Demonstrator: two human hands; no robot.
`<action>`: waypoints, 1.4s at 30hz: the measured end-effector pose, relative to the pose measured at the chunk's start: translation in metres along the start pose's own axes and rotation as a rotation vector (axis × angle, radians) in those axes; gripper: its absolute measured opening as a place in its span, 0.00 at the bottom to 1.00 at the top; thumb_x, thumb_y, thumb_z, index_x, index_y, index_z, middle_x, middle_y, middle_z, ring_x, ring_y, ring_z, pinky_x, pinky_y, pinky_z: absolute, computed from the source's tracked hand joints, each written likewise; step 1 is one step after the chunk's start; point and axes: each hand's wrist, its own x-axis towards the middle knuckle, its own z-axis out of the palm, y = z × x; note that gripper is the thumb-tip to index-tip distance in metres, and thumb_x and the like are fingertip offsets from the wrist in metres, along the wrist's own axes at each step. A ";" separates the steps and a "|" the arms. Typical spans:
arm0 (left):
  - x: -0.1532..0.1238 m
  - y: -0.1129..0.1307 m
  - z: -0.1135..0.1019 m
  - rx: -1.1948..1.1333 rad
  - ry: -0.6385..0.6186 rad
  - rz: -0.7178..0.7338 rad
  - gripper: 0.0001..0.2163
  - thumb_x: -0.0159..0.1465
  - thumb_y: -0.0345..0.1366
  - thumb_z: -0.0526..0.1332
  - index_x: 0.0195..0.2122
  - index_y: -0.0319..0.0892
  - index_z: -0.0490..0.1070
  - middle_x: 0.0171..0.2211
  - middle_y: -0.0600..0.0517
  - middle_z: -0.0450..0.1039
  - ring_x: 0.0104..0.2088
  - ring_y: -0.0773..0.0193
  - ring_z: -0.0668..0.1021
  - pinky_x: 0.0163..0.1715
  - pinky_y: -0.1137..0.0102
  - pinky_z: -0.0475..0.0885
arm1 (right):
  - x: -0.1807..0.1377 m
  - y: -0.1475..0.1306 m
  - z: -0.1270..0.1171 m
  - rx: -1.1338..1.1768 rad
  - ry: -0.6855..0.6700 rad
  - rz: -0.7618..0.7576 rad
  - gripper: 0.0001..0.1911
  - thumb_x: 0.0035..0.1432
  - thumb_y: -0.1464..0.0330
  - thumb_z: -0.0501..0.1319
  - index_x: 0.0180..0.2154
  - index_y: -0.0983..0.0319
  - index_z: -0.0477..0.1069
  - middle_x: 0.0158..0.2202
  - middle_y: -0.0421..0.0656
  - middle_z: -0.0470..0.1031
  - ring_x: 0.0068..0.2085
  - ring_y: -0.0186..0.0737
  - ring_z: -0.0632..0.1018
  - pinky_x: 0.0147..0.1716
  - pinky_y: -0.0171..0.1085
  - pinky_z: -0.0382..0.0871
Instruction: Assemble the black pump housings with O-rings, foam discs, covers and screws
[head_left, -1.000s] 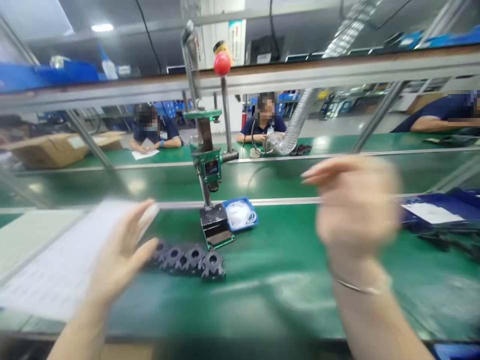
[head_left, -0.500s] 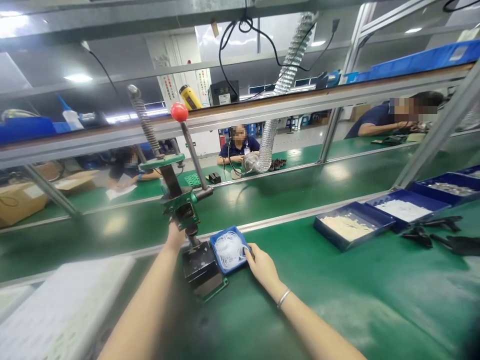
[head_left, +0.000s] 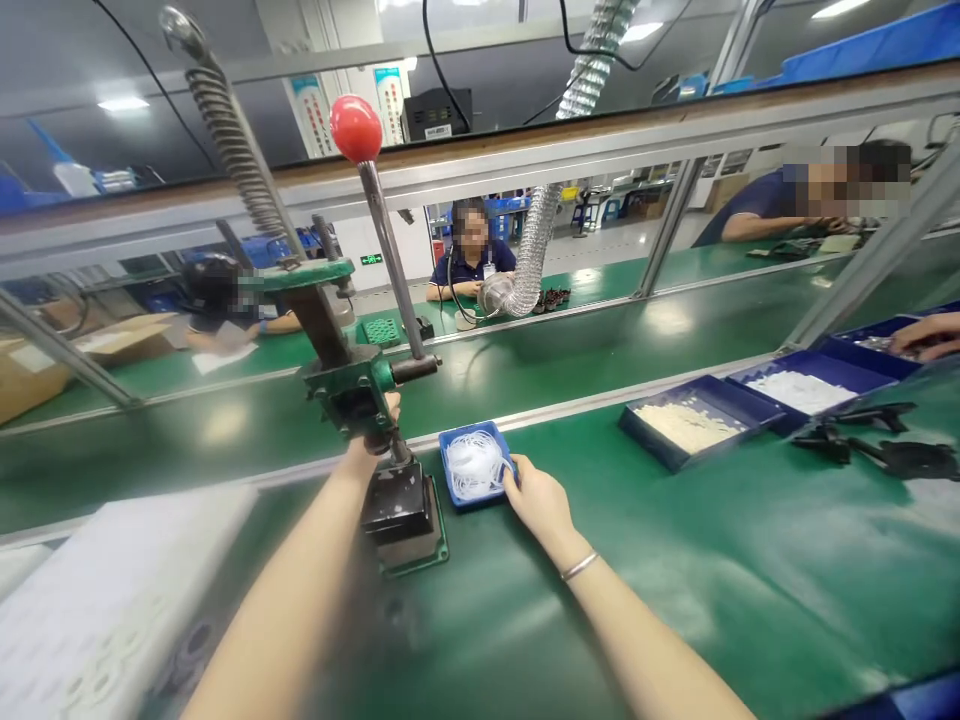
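My right hand [head_left: 541, 503] pinches the right edge of a small blue tray [head_left: 474, 507], thumb over the rim. White thin rings or loops [head_left: 474, 464] lie heaped in the tray. Left of it stands a green arbor press [head_left: 349, 390] with a red ball [head_left: 356, 128] on its lever and a black block [head_left: 400, 500] on its base. My left hand [head_left: 367, 447] reaches behind the press head and appears closed around its column; a fingertip shows on the far side, while most fingers are hidden.
Dark blue bins at the right hold cream pieces [head_left: 686, 428], white pieces [head_left: 806, 391] and small parts; another person's hand [head_left: 930, 335] is in the farthest. Black plastic parts [head_left: 874, 440] lie before them. A white perforated panel [head_left: 127, 590] lies at left. Co-workers sit across the bench.
The blue tray has shifted right, leaving a gap beside the press base, with my right hand still on it. The press looks nearer and more upright. Another person's hand has entered the far-right bin.
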 end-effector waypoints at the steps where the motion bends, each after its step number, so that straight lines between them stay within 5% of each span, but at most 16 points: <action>1: -0.003 0.004 0.000 0.040 -0.007 0.016 0.16 0.66 0.48 0.58 0.40 0.37 0.72 0.29 0.54 0.71 0.26 0.71 0.72 0.29 0.71 0.71 | 0.000 -0.001 -0.001 -0.015 -0.007 -0.007 0.17 0.67 0.63 0.50 0.51 0.62 0.70 0.32 0.45 0.79 0.34 0.43 0.80 0.29 0.34 0.62; 6: -0.039 0.027 -0.026 0.343 -0.070 0.063 0.16 0.60 0.48 0.64 0.39 0.39 0.74 0.40 0.47 0.77 0.41 0.59 0.78 0.44 0.62 0.72 | -0.002 -0.005 -0.010 -0.065 -0.029 -0.057 0.19 0.68 0.58 0.51 0.52 0.62 0.69 0.35 0.46 0.80 0.36 0.44 0.81 0.31 0.34 0.66; 9: -0.075 0.043 -0.049 0.577 -0.220 0.005 0.17 0.56 0.50 0.66 0.37 0.41 0.77 0.40 0.44 0.79 0.43 0.50 0.79 0.45 0.58 0.72 | -0.005 -0.008 -0.017 -0.084 -0.038 -0.090 0.21 0.69 0.56 0.49 0.51 0.64 0.68 0.35 0.49 0.79 0.36 0.46 0.81 0.32 0.35 0.68; 13: -0.112 0.056 -0.059 0.797 -0.538 -0.019 0.35 0.42 0.48 0.74 0.52 0.46 0.73 0.53 0.45 0.74 0.52 0.47 0.75 0.54 0.58 0.69 | -0.008 -0.013 -0.025 -0.119 -0.051 -0.114 0.24 0.70 0.55 0.47 0.49 0.67 0.68 0.33 0.53 0.78 0.36 0.49 0.82 0.32 0.37 0.69; 16: -0.117 0.054 -0.049 0.936 -0.623 0.018 0.43 0.34 0.43 0.77 0.55 0.43 0.69 0.57 0.41 0.69 0.58 0.43 0.70 0.59 0.55 0.63 | -0.009 -0.015 -0.032 -0.152 -0.069 -0.119 0.24 0.70 0.55 0.46 0.46 0.68 0.68 0.31 0.54 0.78 0.35 0.50 0.82 0.29 0.37 0.69; 27: -0.119 0.055 -0.031 1.189 -0.632 0.076 0.35 0.40 0.43 0.74 0.50 0.40 0.68 0.49 0.43 0.72 0.48 0.47 0.74 0.48 0.61 0.68 | -0.024 -0.014 -0.080 -0.174 0.071 -0.172 0.18 0.70 0.60 0.50 0.48 0.66 0.69 0.32 0.50 0.78 0.32 0.48 0.80 0.25 0.35 0.61; 36: -0.117 0.048 -0.030 1.173 -0.606 0.037 0.37 0.38 0.42 0.74 0.51 0.42 0.67 0.51 0.43 0.71 0.50 0.46 0.74 0.48 0.60 0.69 | -0.024 -0.018 -0.063 -0.155 0.214 -0.276 0.15 0.69 0.63 0.51 0.45 0.64 0.73 0.33 0.46 0.79 0.33 0.40 0.79 0.29 0.35 0.62; 42: -0.120 0.048 -0.027 1.185 -0.562 -0.021 0.38 0.38 0.40 0.74 0.52 0.42 0.66 0.52 0.42 0.69 0.52 0.43 0.72 0.49 0.58 0.70 | -0.029 -0.025 -0.054 -0.007 0.455 -0.553 0.12 0.69 0.69 0.52 0.40 0.65 0.74 0.35 0.45 0.79 0.35 0.37 0.78 0.37 0.35 0.65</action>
